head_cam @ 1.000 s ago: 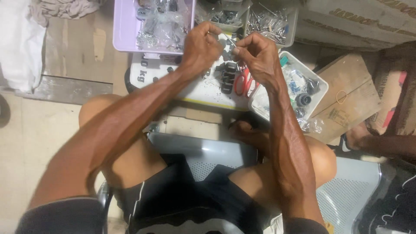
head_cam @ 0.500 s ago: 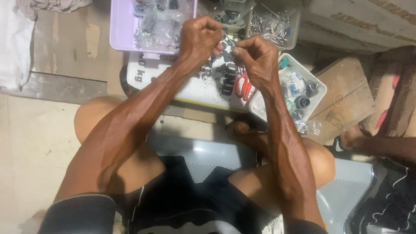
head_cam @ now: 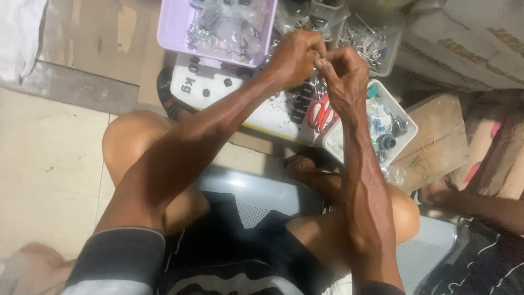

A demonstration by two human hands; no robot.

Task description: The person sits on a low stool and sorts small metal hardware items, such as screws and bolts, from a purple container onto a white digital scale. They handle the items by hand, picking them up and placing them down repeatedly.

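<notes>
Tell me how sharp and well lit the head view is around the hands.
Head view: even, soft light, no hard shadows; left hand and right hand slightly motion-blurred, so whatever they pinch cannot be made out; lilac tray and red scissors read clearly.

White printed sack under the hands; brown cardboard boxes at right.

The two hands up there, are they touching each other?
Touching. The head view shows the left hand and right hand pressed together at the fingertips, no gap between them.

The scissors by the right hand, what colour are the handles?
Red handles on the scissors, seen in the head view.
</notes>
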